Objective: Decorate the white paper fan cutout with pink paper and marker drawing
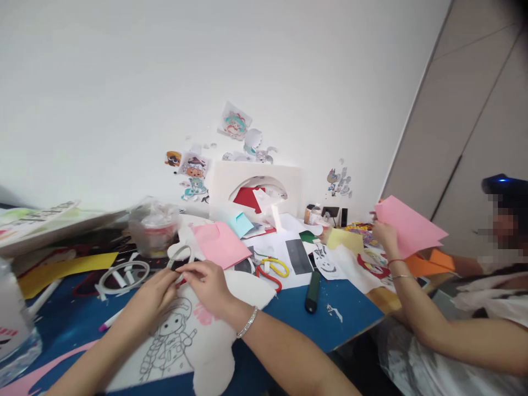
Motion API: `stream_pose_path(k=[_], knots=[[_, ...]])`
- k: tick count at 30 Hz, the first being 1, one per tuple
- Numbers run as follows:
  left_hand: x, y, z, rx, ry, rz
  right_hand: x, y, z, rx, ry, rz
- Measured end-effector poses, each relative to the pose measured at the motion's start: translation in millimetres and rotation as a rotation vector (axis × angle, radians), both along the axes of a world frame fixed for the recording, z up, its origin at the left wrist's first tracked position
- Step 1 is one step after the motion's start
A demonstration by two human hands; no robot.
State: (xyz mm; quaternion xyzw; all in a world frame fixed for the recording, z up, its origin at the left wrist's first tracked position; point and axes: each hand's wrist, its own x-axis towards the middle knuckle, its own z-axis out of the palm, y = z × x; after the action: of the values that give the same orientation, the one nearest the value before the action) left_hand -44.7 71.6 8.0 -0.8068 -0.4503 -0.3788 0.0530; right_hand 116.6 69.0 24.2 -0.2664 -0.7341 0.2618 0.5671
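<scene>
Nearest, a white sheet with a drawn figure (173,352) lies beneath my arms. Over its far part, my left hand (154,291) and right hand (212,286) pinch a pale loop (176,253), fingertips close together, apparently to steady it.

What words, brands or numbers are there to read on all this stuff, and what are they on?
No text reads clearly.
White sheet, far left: bold dark lettering, too slanted and blurred.
Clear plastic bag: red and black marks, blurred and cut off.
Small bottle and bright packets: too small.
Figure drawing: line art, no words that I can make out.
</scene>
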Motion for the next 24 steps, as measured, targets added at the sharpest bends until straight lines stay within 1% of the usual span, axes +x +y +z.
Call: stream_pose_path(k=[2, 4, 7, 9, 11, 13, 15, 17, 19, 21, 23, 24], knots=[[2.7, -4.2, 2.5, -0.045, -0.019, -0.028, -0.1, 1.1, -0.2, -0.054, 0.050, 0.043], [6.3, -8.5, 4.2, -0.083, -0.017, -0.051, -0.3, 3.5, -1.8, -0.130, 0.137, 0.115], [10.3, -11.9, 3.5, -0.104, -0.006, -0.056, -0.1, 7.8, -6.7, -0.204, 0.264, 0.186], [10.9, -12.3, 1.9, -0.108, -0.002, -0.039, 0.2, 9.5, -10.5, -0.223, 0.267, 0.178], [10.2, -12.5, 0.6, -0.112, -0.013, -0.021, 0.0, 10.1, -13.4, -0.236, 0.212, 0.152], [9.8, -13.1, -0.1, -0.117, -0.035, -0.004, -0.8, 10.0, -14.4, -0.247, 0.170, 0.155], [10.5, -14.7, 0.0, -0.136, -0.061, 0.009, -1.9, 9.9, -12.9, -0.273, 0.195, 0.196], [12.4, -17.0, 0.8, -0.174, -0.077, 0.005, -2.3, 10.3, -9.4, -0.343, 0.271, 0.249], [14.6, -19.5, 2.0, -0.211, -0.085, -0.017, -1.4, 11.4, -5.6, -0.447, 0.342, 0.304], [15.7, -21.2, 3.8, -0.238, -0.064, -0.066, 1.0, 13.2, -2.6, -0.529, 0.383, 0.354], [15.3, -21.8, 5.6, -0.232, -0.024, -0.101, 4.3, 15.1, -1.2, -0.540, 0.390, 0.375], [14.6, -21.7, 6.4, -0.217, -0.006, -0.104, 6.1, 15.8, -1.0, -0.514, 0.373, 0.359]])
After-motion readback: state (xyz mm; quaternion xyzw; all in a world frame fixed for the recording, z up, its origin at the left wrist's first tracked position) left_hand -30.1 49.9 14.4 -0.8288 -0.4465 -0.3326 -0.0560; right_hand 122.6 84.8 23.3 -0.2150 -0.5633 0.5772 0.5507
